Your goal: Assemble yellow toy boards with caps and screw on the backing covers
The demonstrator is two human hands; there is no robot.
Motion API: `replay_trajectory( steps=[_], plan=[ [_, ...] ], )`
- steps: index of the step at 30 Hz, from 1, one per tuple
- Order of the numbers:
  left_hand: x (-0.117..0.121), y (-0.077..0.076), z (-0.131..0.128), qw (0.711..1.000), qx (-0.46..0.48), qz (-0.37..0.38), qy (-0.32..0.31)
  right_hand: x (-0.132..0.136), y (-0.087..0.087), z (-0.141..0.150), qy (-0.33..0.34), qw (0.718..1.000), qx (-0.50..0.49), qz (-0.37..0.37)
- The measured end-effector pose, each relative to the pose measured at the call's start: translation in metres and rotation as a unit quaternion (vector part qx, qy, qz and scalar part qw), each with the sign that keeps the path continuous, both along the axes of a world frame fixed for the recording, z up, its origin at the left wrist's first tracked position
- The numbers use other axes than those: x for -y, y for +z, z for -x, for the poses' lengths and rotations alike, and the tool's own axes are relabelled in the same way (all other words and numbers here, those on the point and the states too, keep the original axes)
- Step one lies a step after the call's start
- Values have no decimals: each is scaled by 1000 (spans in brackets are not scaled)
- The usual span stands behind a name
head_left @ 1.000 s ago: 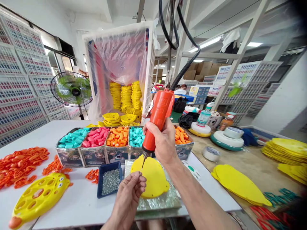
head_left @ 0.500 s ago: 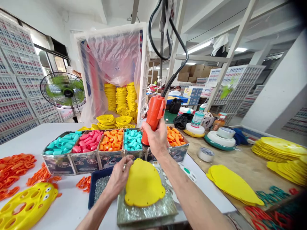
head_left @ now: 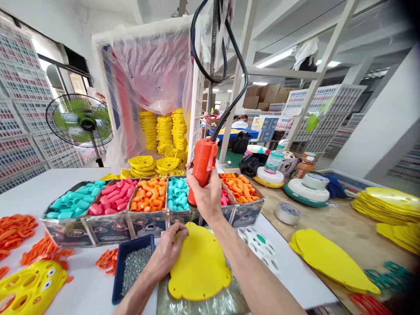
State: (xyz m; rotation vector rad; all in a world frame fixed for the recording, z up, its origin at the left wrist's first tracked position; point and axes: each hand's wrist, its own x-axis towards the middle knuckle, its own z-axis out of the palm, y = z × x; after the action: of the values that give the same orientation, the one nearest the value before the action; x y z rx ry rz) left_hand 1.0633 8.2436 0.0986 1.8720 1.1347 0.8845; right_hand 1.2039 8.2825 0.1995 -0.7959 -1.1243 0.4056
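My right hand is wrapped round a red-orange electric screwdriver, held upright with its cord running upward. Its bit points down at the upper left edge of a flat yellow plastic panel with small holes along its rim. At that same edge, my left hand is closed in a pinch just under the bit; whatever is between its fingertips is too small to make out. The panel lies on a plastic-wrapped block. Left of it stands a dark blue tray of small metal screws.
Boxes of teal, pink and orange pieces line up behind the panel. A yellow animal-faced piece lies left. White discs with holes, a tape roll and yellow panels are at right.
My right hand has lowered the screwdriver, bringing its bit down to my left fingertips at the panel's edge. The whole view has shifted slightly.
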Motion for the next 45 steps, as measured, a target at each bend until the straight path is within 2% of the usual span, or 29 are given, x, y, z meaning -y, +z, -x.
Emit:
replay_trajectory(
  steps=[13,16,21,25,29,37,40,45],
  plan=[
    [2,-1,0,1000,6,13,6,3,-4,1,-17,1000,19,0],
    [2,-1,-1,1000,12,14,12,2,-11,4,-25,1000,8,4],
    [2,-2,-3,999,19,21,19,3,-23,2,20,1000,5,13],
    [1,-2,-3,999,23,25,21,5,-9,-9,-8,998,-51,-22],
    [0,-1,-2,999,26,24,23,5,8,-11,19,997,-61,-38],
    [3,0,-1,998,56,29,27,14,4,-4,60,995,-80,7],
    [2,0,0,995,85,32,29,21,7,-2,85,993,-86,0],
    [0,-1,5,985,152,44,62,28,17,3,86,990,-108,-6]
  ],
)
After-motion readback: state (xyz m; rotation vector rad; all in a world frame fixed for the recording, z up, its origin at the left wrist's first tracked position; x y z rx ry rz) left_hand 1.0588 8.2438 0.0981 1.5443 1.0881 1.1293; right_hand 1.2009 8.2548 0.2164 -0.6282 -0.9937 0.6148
